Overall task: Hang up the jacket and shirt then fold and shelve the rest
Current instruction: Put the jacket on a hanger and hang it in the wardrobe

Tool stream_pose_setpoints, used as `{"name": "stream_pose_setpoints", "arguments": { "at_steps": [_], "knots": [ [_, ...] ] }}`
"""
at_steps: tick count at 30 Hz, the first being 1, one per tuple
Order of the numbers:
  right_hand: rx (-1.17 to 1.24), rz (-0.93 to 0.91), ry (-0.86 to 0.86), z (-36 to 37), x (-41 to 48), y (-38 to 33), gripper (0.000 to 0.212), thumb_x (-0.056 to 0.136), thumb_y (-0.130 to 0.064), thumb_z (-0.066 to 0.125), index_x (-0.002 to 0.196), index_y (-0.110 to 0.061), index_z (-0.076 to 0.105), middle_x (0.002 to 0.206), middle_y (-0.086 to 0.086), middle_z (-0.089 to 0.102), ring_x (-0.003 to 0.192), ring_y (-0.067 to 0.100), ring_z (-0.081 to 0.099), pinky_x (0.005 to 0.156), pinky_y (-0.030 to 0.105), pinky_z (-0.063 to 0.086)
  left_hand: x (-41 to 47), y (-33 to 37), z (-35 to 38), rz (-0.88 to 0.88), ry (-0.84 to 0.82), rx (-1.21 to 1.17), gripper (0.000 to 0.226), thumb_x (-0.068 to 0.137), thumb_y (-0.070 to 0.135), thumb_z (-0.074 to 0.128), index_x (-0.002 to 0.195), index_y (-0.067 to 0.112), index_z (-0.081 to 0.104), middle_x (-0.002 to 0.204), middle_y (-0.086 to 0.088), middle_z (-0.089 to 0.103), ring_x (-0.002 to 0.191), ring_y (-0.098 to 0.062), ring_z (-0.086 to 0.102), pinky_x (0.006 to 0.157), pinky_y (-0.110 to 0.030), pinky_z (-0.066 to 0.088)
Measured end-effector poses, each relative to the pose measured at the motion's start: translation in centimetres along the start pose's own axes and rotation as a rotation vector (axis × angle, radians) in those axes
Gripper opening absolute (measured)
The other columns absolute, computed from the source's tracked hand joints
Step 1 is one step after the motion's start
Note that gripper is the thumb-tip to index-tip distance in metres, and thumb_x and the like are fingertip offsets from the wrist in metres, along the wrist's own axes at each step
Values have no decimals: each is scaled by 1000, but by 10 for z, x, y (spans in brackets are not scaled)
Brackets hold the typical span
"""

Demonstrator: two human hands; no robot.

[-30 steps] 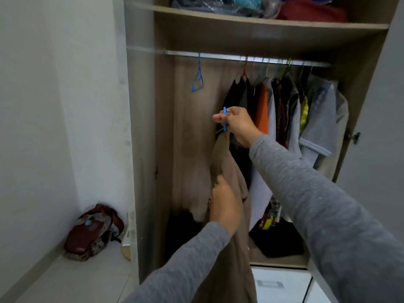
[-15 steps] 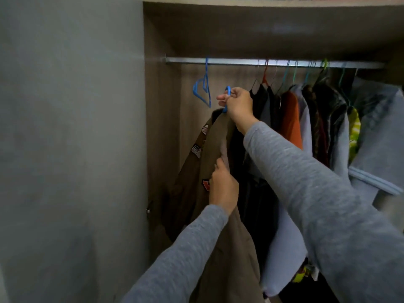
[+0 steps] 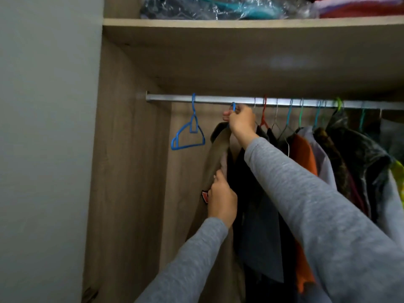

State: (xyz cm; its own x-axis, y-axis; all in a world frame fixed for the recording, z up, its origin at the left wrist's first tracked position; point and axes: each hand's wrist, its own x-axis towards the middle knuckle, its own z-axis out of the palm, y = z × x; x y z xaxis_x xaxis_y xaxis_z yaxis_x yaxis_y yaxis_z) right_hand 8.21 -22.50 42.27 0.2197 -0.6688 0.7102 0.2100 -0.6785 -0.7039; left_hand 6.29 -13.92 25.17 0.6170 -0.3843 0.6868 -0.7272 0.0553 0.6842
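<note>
A brown jacket [image 3: 215,154] with a red patch hangs on a blue hanger. Only the hanger's hook [image 3: 233,106] shows, just under the metal rail [image 3: 170,98], pinched in my right hand [image 3: 240,121]. My left hand [image 3: 222,201] grips the jacket's front edge lower down. Whether the hook rests on the rail I cannot tell. The jacket's lower part runs out of view at the bottom.
An empty blue hanger [image 3: 189,133] hangs on the rail to the left. Several hung clothes [image 3: 306,158] fill the rail to the right. The shelf [image 3: 240,22] above holds plastic-wrapped bundles and red fabric. The wardrobe's side wall [image 3: 126,171] stands close on the left.
My right hand has lifted the hanger hook from chest height up to the rail. The jacket rose with it, and my left hand followed upward on its front edge.
</note>
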Motion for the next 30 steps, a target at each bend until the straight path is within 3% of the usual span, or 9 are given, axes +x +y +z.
{"name": "stream_pose_setpoints", "arguments": {
  "at_steps": [3, 6, 9, 13, 18, 27, 30],
  "knots": [
    [52, 9, -16, -1, 23, 7, 24, 91, -4, 44, 77, -23, 51, 81, -3, 66, 93, 25, 66, 93, 44, 50, 26, -1, 21, 1, -6, -28, 45, 90, -3, 41, 133, 12, 39, 124, -11, 56, 112, -24, 56, 99, -37, 45],
    [55, -36, -48, -2, 45, 9, 20, 94, -4, 42, 92, -21, 54, 81, -7, 64, 97, 24, 65, 95, 42, 49, 54, 1, 40, 16, 39, -24, 44, 90, -3, 40, 131, 12, 40, 123, -11, 57, 110, -27, 57, 96, -39, 47],
    [-26, -118, -73, 0, 66, 6, 20, 93, -8, 48, 109, -12, 60, 98, 1, 69, 101, 23, 64, 97, 41, 48, 74, 6, 55, 20, 85, -23, 48, 88, -6, 40, 133, 10, 39, 123, -12, 57, 108, -26, 58, 95, -38, 47],
    [-20, -189, -107, 5, 89, 4, 17, 93, -8, 49, 105, -11, 61, 104, 6, 69, 103, 23, 63, 99, 40, 47, 97, 8, 66, 40, 97, -56, 45, 88, -7, 40, 130, 8, 39, 119, -13, 58, 104, -25, 60, 92, -38, 49],
    [62, -108, -123, 13, 108, 3, 32, 91, -3, 53, 123, -1, 56, 111, 14, 64, 103, 24, 63, 96, 38, 50, 120, 1, 70, 32, 113, -45, 47, 89, -6, 41, 133, 10, 37, 122, -14, 58, 108, -26, 59, 94, -41, 49],
    [-65, -85, -110, 32, 129, 21, 23, 87, -1, 58, 108, 5, 63, 105, 22, 65, 98, 31, 65, 92, 43, 52, 142, -21, 73, -11, 67, -36, 54, 91, -6, 34, 141, 12, 28, 142, -10, 42, 127, -26, 44, 108, -37, 36],
    [-188, -165, -57, 41, 127, 25, 15, 86, -4, 60, 97, 4, 68, 98, 17, 67, 89, 26, 65, 84, 31, 53, 143, -27, 73, -9, 75, -31, 55, 91, -6, 35, 142, 13, 28, 142, -9, 43, 127, -24, 45, 109, -35, 34]
  ]
}}
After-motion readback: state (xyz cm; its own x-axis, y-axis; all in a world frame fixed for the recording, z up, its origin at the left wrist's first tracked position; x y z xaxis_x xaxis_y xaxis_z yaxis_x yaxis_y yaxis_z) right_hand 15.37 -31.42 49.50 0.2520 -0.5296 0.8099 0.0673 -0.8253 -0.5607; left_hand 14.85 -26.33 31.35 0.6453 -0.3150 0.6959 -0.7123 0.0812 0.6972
